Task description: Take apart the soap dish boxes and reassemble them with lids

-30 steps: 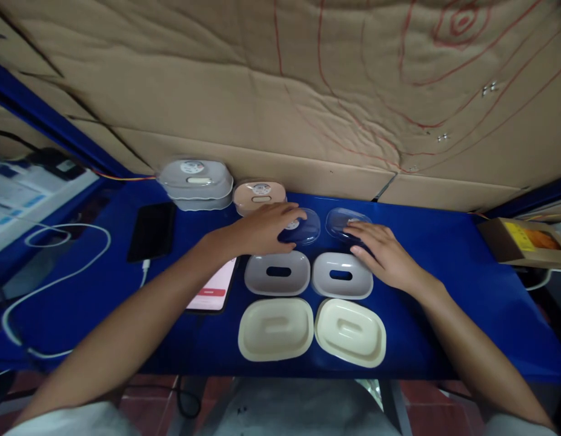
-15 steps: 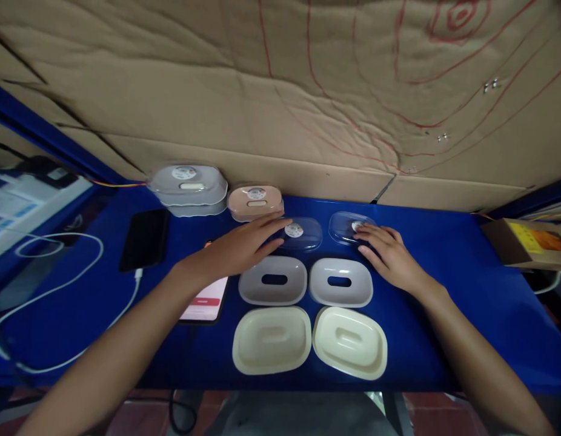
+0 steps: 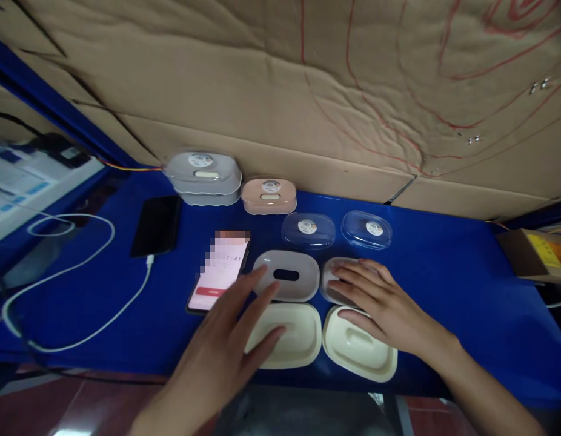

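My left hand (image 3: pixel 237 333), fingers spread, hovers over the left cream dish (image 3: pixel 303 342) and the near edge of the left grey slotted tray (image 3: pixel 303 275). Over on the right, my right hand (image 3: pixel 375 303) lies across the right grey slotted tray (image 3: pixel 328 278), hiding most of it; its thumb is above the right cream dish (image 3: pixel 375 360). Whether the fingers touch the tray I cannot tell. Behind the trays sit two clear lids, the left lid (image 3: pixel 323 233) and the right lid (image 3: pixel 355 227), each with a round white sticker.
A lit phone (image 3: pixel 219 275) lies left of the trays, beyond it a black device (image 3: pixel 157 225) on a white cable (image 3: pixel 112 242). Stacked grey boxes (image 3: pixel 217 181) and a pink box (image 3: pixel 283 206) stand against the cardboard wall (image 3: pixel 262 109). An open carton (image 3: pixel 521 251) is far right.
Both hands have left the clear lids and come nearer to me, over the grey trays and cream dishes. The lids stay behind on the table. My view has shifted slightly left.
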### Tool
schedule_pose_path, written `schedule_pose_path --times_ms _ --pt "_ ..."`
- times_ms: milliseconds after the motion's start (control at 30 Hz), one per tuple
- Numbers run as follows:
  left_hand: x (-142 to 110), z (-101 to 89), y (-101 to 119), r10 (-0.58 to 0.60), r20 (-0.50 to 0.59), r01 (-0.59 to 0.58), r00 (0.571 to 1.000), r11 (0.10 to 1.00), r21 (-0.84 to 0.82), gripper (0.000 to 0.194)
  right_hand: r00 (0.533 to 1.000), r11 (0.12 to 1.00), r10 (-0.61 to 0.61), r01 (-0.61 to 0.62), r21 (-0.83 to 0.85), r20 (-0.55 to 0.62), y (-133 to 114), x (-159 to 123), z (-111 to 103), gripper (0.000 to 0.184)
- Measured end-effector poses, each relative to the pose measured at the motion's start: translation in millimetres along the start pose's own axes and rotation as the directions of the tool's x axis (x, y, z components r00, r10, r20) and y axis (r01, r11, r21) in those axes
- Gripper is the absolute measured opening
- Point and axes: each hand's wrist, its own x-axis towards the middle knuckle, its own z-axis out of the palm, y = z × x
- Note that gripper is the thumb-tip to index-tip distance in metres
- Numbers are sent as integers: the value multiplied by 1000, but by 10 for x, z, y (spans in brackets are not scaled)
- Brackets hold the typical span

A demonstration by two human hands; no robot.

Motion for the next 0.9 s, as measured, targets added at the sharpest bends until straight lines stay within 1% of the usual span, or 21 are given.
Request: schedule_pose_path --times_ms 67,100,133,200,233,300,367,467,533,633,767,900 --pt "-226 77 175 -41 -10 40 999 998 -57 71 1000 999 10 -10 -35 -4 -51 71 35 45" --pt "-331 122 243 -67 14 68 998 994 -86 73 1000 999 14 -14 -47 0 -60 120 58 46" --pt "-425 170 293 -118 37 121 992 987 -104 77 1000 999 13 -13 -52 12 -64 179 86 49" --pt "-567 265 339 -228 86 236 970 967 -97 88 998 999 -2 4 -42 59 -66 315 155 56" --pt "-612 307 338 -266 91 273 960 959 -80 93 996 999 -9 12 -29 92 -65 387 193 60" --pt "-655 369 306 -296 75 299 952 953 -38 100 987 1000 -13 13 0 158 -55 522 270 66" --pt "-650 394 264 -295 60 296 954 955 0 102 980 1000 -9 3 29 200 -33 625 325 67" --pt "-608 386 243 -299 72 298 952 954 21 102 982 997 11 -25 73 190 18 690 328 61" --pt "-582 379 265 -322 63 323 945 946 0 104 990 991 38 -55 121 135 48 672 271 58" --pt "-551 399 322 -363 12 362 932 926 -108 108 995 976 64 -78 203 76 44 563 160 58" --pt "-505 465 363 -395 -19 375 919 886 -271 99 992 972 9 -38 232 123 -101 352 93 61" --pt "-472 521 330 -405 -20 380 914 873 -305 107 983 976 -37 -4 220 182 -295 228 108 67"
